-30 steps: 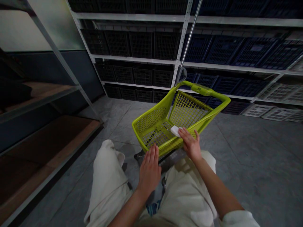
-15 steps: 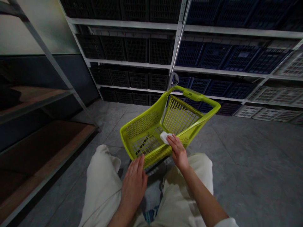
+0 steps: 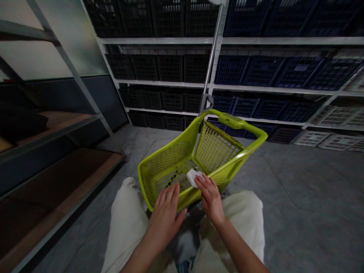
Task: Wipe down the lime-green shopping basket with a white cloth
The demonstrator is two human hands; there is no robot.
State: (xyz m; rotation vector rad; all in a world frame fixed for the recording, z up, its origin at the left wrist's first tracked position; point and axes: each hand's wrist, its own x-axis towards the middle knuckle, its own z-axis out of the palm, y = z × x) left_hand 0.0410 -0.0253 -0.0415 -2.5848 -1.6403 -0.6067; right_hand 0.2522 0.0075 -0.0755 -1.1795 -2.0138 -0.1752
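A yellow-green plastic shopping cart (image 3: 170,156) with grid walls stands on the floor between my knees. Its raised handle (image 3: 231,121) is at the far right end. My right hand (image 3: 211,197) presses a folded white cloth (image 3: 192,176) against the near rim of the basket, its fingers over the cloth. My left hand (image 3: 166,212) lies with fingers stretched and thumb apart on the near rim, further left. Nothing shows in the left hand. Part of the cart's underside is hidden behind my hands and legs.
White shelving (image 3: 170,82) along the back holds black crates (image 3: 170,68), blue crates (image 3: 261,72) and white crates (image 3: 338,113). At left stands a metal-framed rack (image 3: 85,89) with wooden shelves. A shiny pole (image 3: 212,60) rises behind the cart handle.
My right hand and the white cloth have moved slightly left along the near rim. My left hand's thumb has spread out. The whole view has shifted a little.
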